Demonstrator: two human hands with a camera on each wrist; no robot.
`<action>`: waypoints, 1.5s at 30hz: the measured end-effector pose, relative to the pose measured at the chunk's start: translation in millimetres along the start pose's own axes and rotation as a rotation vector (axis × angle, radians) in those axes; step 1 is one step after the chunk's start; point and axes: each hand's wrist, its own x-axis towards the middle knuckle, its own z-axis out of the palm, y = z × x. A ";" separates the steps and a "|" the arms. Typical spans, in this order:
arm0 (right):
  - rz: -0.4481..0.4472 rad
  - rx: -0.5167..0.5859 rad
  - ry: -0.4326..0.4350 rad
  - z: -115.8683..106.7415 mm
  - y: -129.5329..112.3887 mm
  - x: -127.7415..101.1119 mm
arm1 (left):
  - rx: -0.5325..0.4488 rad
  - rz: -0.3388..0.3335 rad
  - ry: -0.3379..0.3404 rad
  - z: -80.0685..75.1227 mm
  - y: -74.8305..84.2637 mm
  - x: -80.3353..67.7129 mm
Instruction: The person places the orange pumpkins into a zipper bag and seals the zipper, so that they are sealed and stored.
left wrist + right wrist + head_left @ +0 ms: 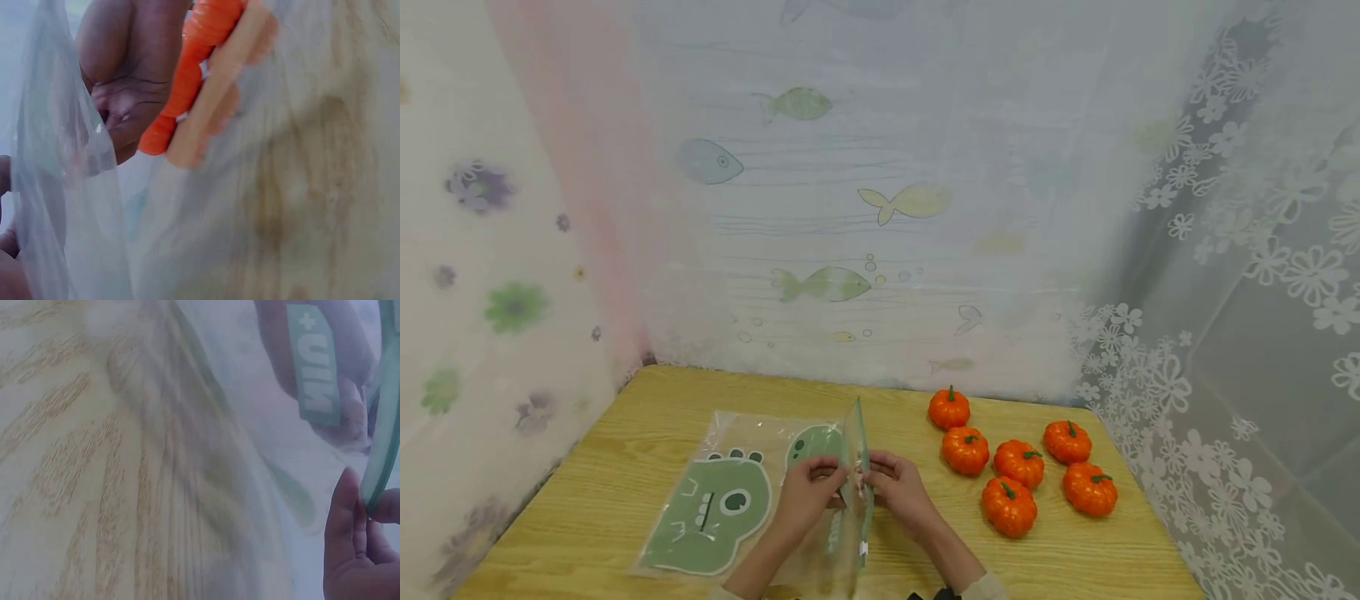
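Observation:
A clear plastic zip bag (856,467) with a green strip stands on edge above the wooden table (610,467), held up between both hands. My left hand (837,477) pinches its left side and my right hand (872,478) pinches its right side. In the right wrist view my thumb and fingertips (347,544) nip the bag's green zip strip (384,444), with green printed lettering (315,362) behind it. The left wrist view shows curled fingers (122,87) behind the clear film (62,187) and a blurred orange shape (187,75). A second bag (715,508), printed with a green dinosaur, lies flat under my left forearm.
Several small orange pumpkins (1018,462) with green stems sit in a cluster on the right part of the table. Sheer curtains with fish (820,283) and flowers (1157,392) close in the back and both sides.

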 end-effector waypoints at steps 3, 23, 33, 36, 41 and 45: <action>-0.011 0.008 0.016 -1.2 -3.0 -2.1 | -0.027 0.008 0.024 -3.4 10.5 -1.5; -0.065 -0.045 0.166 -28.2 -42.3 -12.4 | 0.062 0.100 0.216 -64.6 65.5 -17.4; -0.114 -0.106 0.247 -30.2 -68.7 -21.0 | 0.263 0.251 0.302 -71.3 84.9 -29.0; -0.124 -0.119 0.273 -31.9 -73.5 -23.0 | 0.310 0.308 0.328 -70.1 86.4 -29.6; -0.137 -0.157 0.278 -35.3 -78.5 -24.2 | 0.309 0.339 0.333 -70.9 89.3 -29.4; -0.150 -0.167 0.285 -37.3 -81.0 -23.9 | 0.303 0.343 0.334 -71.2 90.5 -29.3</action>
